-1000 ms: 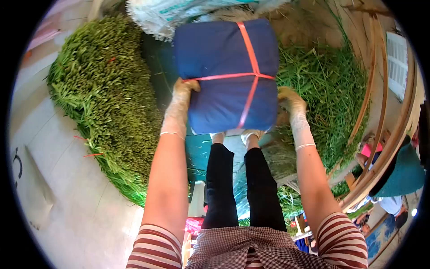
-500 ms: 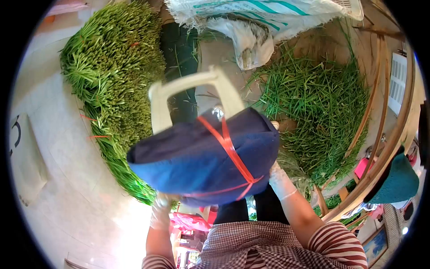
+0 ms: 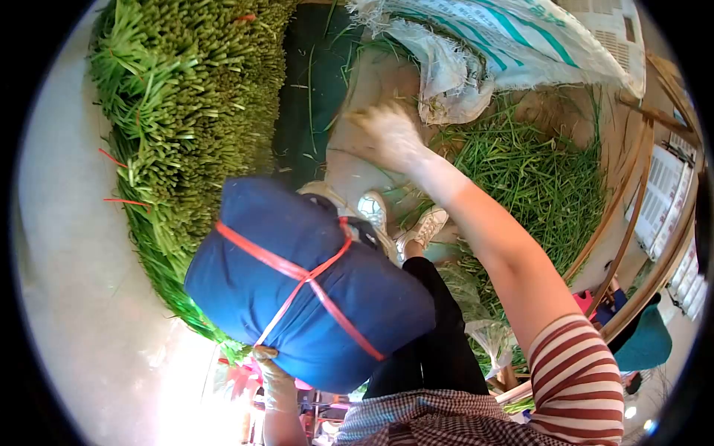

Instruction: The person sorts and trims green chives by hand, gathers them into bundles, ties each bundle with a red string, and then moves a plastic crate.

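Note:
A blue padded seat (image 3: 312, 297), tied round with crossing red plastic string (image 3: 306, 275), is tilted in front of my legs. Part of its off-white frame (image 3: 327, 195) shows behind it. My left hand (image 3: 271, 366), in a thin glove, is closed on the seat's lower left edge. Away from the seat, my right hand (image 3: 390, 137) is stretched forward over the floor near the hanging end of the white woven sack (image 3: 454, 74). Motion smears its fingers, so their state is unclear.
On the left stands a large stack of bundled green stalks (image 3: 201, 111) with red ties. Loose green leaves (image 3: 535, 178) lie heaped at the right, beside a wooden rail (image 3: 632, 215). My shoes (image 3: 424, 227) are on the floor behind the seat.
My right hand has let go of the seat and swung forward. The seat has turned and come lower left, its frame legs now mostly hidden. My left hand still holds its edge.

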`<state>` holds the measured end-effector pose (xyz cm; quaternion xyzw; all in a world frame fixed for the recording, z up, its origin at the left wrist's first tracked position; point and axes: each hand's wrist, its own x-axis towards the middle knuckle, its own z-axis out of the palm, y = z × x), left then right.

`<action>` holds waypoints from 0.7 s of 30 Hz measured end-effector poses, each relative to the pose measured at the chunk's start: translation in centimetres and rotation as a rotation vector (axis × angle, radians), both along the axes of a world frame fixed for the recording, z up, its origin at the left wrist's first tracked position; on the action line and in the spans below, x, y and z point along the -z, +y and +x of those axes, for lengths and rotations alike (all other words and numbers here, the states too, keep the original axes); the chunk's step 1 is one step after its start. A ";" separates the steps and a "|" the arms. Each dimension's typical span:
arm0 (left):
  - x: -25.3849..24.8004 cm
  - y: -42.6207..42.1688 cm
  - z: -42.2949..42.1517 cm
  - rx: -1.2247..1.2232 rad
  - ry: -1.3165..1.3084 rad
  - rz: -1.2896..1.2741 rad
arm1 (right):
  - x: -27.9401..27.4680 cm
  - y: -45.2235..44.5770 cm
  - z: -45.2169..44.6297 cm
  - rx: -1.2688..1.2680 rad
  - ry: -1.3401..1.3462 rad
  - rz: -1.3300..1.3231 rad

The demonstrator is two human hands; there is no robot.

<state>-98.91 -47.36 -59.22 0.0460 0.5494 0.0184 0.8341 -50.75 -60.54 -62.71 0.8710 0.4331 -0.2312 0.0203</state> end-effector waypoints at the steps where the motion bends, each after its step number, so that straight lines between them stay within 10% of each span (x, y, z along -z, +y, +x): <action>1: 0.9 -0.4 -0.7 0.018 0.009 0.011 | 3.5 1.8 0.4 -0.144 -0.070 -0.003; 6: 1.4 -1.6 -1.3 -0.130 0.329 -0.036 | 13.6 8.4 0.7 -0.730 -0.207 -0.226; 10: 1.8 -3.8 -2.4 0.829 0.378 0.919 | 19.7 8.2 7.3 -0.686 -0.471 -0.491; 15: 5.9 -6.5 -8.1 0.737 0.465 0.848 | 17.9 -8.3 18.5 -0.119 -0.429 -0.281; 20: 5.7 -4.6 -2.0 0.491 0.308 0.636 | 7.7 -39.0 13.2 0.037 -0.374 -1.058; 21: 6.2 -4.1 -0.5 0.438 0.268 0.594 | 6.1 -51.8 12.5 -0.171 -0.193 -1.546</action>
